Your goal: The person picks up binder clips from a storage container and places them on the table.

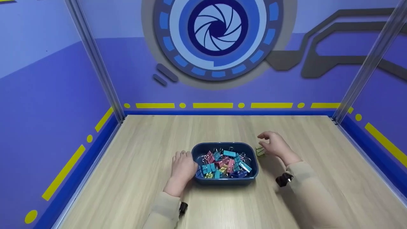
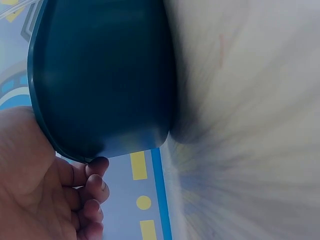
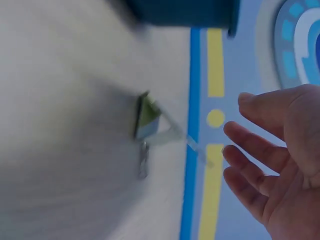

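"Starting at the left, what is the left hand [image 1: 183, 166] doing?"

"It is gripping the box [image 1: 224, 181] by its left side, its fingers curling at the rim."

"And how is the box sitting?"

"It is standing flat on the table [image 1: 222, 211], between the two hands. A heap of clips [image 1: 229, 153] is filling much of it: teal, pink, dark blue, a few yellow-green. Several wire handles are sticking up."

"What is showing just right of it?"

"One green clip [image 1: 260, 151] is resting on the table, close beside the box's right wall. The right wrist view is blurring it, but one handle is pointing upward."

"How about the right hand [image 1: 276, 146]?"

"It is hovering by that clip with nothing in its grasp, fingers bending loosely, thumb spreading away. A gap is showing between them."

"And at the far right?"

"A purple side wall [image 1: 381, 105] is running along the table, a yellow stripe [image 1: 386, 143] marking it."
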Demonstrator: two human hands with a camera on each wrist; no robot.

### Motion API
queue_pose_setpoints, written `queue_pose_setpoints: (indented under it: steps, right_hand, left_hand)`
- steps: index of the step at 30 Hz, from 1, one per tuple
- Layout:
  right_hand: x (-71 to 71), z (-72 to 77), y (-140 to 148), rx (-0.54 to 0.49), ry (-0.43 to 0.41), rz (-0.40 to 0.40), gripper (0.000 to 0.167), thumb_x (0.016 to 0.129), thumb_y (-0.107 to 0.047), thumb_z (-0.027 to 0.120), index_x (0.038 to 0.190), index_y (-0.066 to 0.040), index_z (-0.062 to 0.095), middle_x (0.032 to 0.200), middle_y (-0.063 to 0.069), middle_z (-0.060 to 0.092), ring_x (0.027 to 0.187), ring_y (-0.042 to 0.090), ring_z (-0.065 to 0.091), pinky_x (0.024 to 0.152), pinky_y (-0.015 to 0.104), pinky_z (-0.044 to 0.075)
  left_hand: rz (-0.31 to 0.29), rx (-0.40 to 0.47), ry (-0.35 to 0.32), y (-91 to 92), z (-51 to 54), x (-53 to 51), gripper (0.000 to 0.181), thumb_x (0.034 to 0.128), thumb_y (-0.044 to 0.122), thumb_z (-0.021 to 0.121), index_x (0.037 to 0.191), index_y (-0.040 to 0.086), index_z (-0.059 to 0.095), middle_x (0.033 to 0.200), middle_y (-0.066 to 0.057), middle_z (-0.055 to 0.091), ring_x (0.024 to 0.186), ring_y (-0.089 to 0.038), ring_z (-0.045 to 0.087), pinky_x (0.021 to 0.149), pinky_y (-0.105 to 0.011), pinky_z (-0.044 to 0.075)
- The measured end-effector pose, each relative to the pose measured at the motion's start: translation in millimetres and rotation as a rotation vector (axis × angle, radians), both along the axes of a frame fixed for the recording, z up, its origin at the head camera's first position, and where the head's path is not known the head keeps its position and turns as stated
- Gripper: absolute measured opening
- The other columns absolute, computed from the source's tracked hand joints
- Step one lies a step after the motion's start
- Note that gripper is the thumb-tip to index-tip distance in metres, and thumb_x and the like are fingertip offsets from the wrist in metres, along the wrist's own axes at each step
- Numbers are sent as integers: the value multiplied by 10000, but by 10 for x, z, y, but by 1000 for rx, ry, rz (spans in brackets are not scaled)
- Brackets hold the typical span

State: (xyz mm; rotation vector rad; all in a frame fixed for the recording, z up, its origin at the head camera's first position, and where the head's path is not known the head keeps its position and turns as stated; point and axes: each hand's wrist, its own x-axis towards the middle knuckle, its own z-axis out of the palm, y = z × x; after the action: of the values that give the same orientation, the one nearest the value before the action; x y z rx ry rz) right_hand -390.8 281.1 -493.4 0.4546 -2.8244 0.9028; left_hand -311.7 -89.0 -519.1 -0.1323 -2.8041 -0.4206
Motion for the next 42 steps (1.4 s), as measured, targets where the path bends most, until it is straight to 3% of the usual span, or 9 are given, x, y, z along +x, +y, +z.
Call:
queue_pose_setpoints:
  steps: [5,12,19,22,26,31,35,42]
  right_hand:
    - [78,139,-264,-50,0,-14,265,969,-113,649,1199,11,688,1129,201,725,1064,360,660,918,529,530]
    - [225,278,-736,-134,-120,-47,249,952,-180,697,1124,-5,742,1053,164,760,923,248,703,861,443,574]
    - [438,332,-1113,-140,-216,115,175,903,-181,755,978,-27,792,903,116,787,774,217,734,708,319,577]
    - [519,312,-1253,-136,-234,139,154,889,-195,770,930,-50,805,846,96,788,748,237,743,673,288,566]
    - [611,263,-1419,-111,-264,111,121,868,-229,797,877,-111,822,779,60,783,681,218,742,628,267,556]
    - [670,180,-1587,-58,-296,73,95,836,-228,833,841,-134,824,721,32,762,569,117,670,572,257,533]
    - [681,102,-1666,-11,-264,73,107,793,-215,868,803,-123,816,699,0,746,564,60,605,580,252,508]
    - [683,6,-1737,17,-203,149,137,768,-180,879,769,-74,794,705,26,747,572,50,568,585,259,506]
  left_hand:
    - [-2,8,3,-1,-5,-3,290,856,190,689,1022,-46,654,991,-188,648,994,-359,541,854,-462,430]
    - [-1,0,-9,-10,-6,6,294,869,193,676,1035,-48,653,1000,-191,645,1002,-362,541,862,-464,433]
    - [2,2,0,-12,-4,3,291,861,194,691,1026,-43,654,994,-188,644,989,-361,540,848,-461,432]
    - [8,9,-21,-11,1,1,298,869,196,683,1044,-43,651,1012,-186,644,1001,-357,533,863,-461,426]
    - [8,16,-30,-7,17,1,293,869,192,679,1044,-41,650,1012,-184,644,1003,-355,534,869,-462,423]
    - [8,12,-20,-2,28,2,299,869,198,690,1042,-43,652,1011,-187,647,1000,-359,543,875,-467,428]
    - [8,14,-30,3,27,1,317,874,208,693,1061,-45,650,1026,-187,647,1013,-358,539,888,-470,427]
    - [8,21,-43,0,18,-9,329,875,207,693,1077,-48,645,1040,-190,645,1026,-358,537,892,-475,431]
